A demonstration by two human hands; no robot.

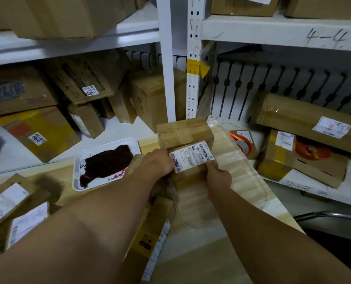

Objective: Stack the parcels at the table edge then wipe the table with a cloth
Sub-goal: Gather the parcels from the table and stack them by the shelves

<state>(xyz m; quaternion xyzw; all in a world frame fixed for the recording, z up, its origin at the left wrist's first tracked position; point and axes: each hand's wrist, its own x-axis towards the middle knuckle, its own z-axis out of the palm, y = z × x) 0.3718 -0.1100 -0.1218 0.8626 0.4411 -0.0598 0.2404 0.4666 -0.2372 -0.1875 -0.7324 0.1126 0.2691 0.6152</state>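
A small cardboard parcel (191,160) with a white shipping label is held between both hands near the far edge of the wooden table (242,173). My left hand (154,163) grips its left side and my right hand (218,176) grips its lower right corner. Just behind it sits another taped parcel (184,131). A dark maroon cloth (106,162) lies crumpled in a white tray (77,179) to the left. A long parcel (148,238) lies on the table below my hands, partly hidden by my left arm. Two labelled parcels (12,212) lie at the near left.
White shelving (166,78) packed with cardboard boxes stands behind the table. On the right shelf lie boxes and an orange tape dispenser (312,150). A clear plastic sheet (232,160) covers part of the tabletop. A metal chair frame (330,215) shows at the right.
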